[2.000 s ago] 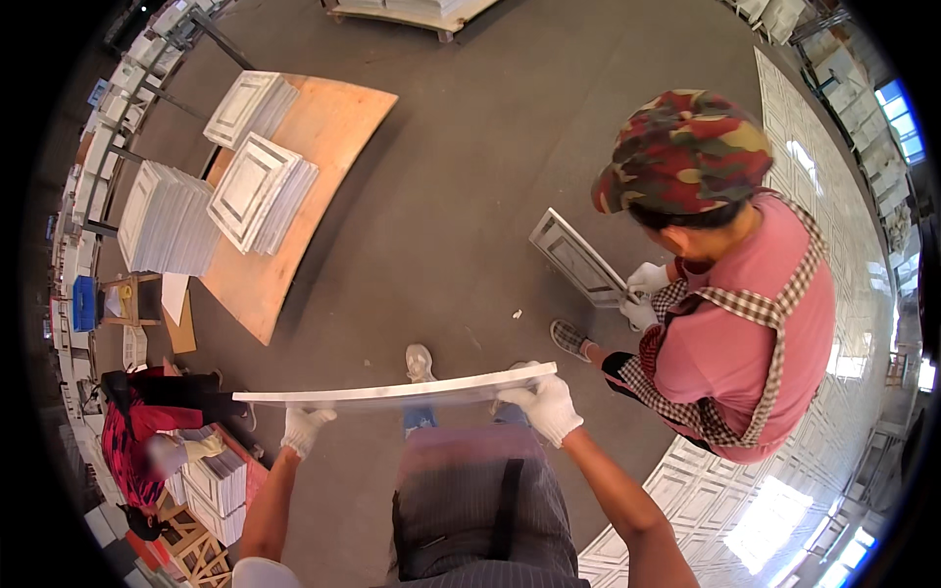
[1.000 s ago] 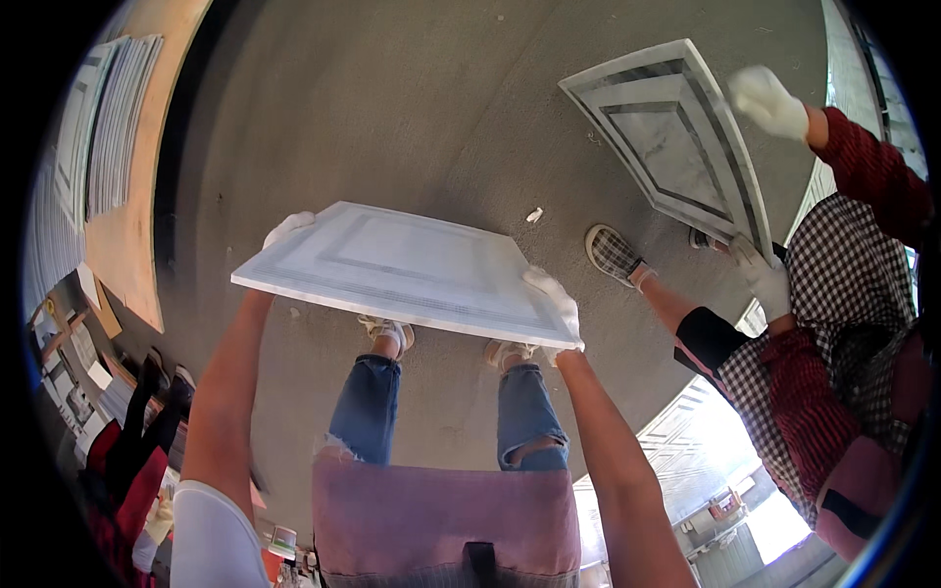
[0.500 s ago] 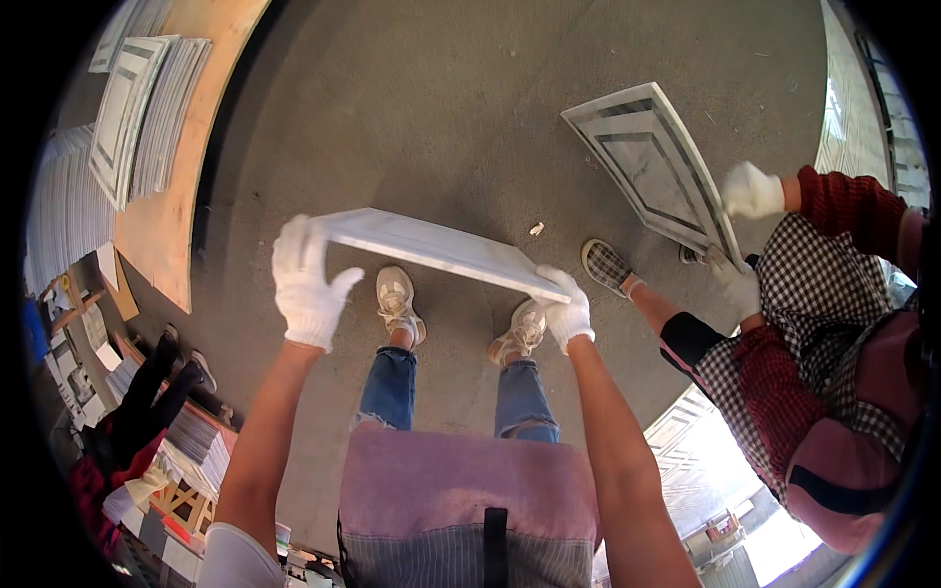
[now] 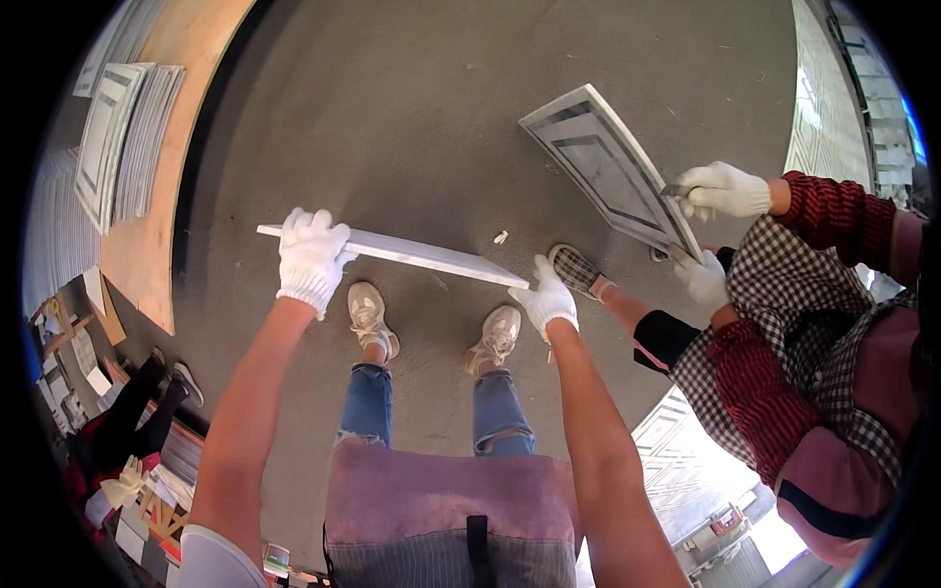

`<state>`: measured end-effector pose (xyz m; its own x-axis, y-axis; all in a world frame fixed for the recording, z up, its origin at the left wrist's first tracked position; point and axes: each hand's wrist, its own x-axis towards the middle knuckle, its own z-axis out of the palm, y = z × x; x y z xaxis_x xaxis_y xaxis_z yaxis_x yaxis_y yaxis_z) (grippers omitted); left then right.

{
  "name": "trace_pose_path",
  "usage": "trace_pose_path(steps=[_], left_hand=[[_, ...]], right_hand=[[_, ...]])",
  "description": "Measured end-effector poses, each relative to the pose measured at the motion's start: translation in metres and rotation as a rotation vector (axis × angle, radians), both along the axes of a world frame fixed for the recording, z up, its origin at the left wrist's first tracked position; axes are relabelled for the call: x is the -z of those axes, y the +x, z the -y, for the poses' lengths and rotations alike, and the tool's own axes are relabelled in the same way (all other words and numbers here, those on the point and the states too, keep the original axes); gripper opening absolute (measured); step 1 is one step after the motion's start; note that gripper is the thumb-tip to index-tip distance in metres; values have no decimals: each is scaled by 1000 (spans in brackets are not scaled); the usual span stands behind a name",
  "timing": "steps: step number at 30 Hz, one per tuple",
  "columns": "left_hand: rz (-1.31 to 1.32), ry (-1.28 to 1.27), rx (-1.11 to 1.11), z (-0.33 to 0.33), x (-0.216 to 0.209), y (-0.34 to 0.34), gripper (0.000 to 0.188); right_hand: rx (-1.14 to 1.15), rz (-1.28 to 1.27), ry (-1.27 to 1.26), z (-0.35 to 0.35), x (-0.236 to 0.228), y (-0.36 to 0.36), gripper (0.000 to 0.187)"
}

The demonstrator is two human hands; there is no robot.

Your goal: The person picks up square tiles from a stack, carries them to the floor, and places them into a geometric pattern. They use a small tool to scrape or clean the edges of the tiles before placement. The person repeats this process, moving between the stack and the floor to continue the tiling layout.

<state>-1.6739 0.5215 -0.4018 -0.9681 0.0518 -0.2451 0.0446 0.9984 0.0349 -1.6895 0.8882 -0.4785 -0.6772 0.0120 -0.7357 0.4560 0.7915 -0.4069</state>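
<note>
1. The left hand [image 4: 312, 257], left of centre, is clamped over the white panel [image 4: 421, 256], seen nearly edge-on around mid-frame.
2. The right hand [image 4: 551, 297], just right of centre, is clamped on the panel's right end.
3. At right, a co-worker [image 4: 784, 363] steadies a dark-bordered panel [image 4: 610, 174].
4. Upper left, stacked panels [image 4: 147, 147] lie on a wooden board [image 4: 142, 260].

The left hand [image 4: 312, 253] and right hand [image 4: 549, 296] wear matt, knitted cloth gloves [image 4: 307, 282]; the held panel [image 4: 421, 255] shows a smooth, stone-like edge. The floor [image 4: 421, 118] is matt and finely rough, the board [image 4: 145, 263] at left wood, the patterned surface [image 4: 676, 456] at lower right glossy, the trousers [image 4: 368, 400] denim, the checked apron [image 4: 799, 269] woven cloth.
</note>
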Motion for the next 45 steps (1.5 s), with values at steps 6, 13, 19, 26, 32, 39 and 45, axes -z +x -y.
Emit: trace_pose_path(steps=[6,13,19,26,32,39,45], left_hand=[[32,6,-41,-4,11,15,27],[59,-11,-28,-3,6,20,25],[24,4,-9,-3,7,32,22],[91,-33,-63,-8,0,46,17],[93,-40,-96,-11,2,66,18],[-19,-6,-106,-9,1,72,13],[-133,39,-122,-7,13,79,18]], right_hand=[[547,-459,14,-32,-106,-12,45],[-380,-1023,397,-76,-203,-75,44],[-738,-929,496,-90,-220,-94,31],[-1002,-1107,126,-88,-230,-110,21],[-173,-290,-566,-43,-227,-85,11],[-136,255,-615,11,-188,-48,35],[-501,80,-523,51,-137,-34,40]])
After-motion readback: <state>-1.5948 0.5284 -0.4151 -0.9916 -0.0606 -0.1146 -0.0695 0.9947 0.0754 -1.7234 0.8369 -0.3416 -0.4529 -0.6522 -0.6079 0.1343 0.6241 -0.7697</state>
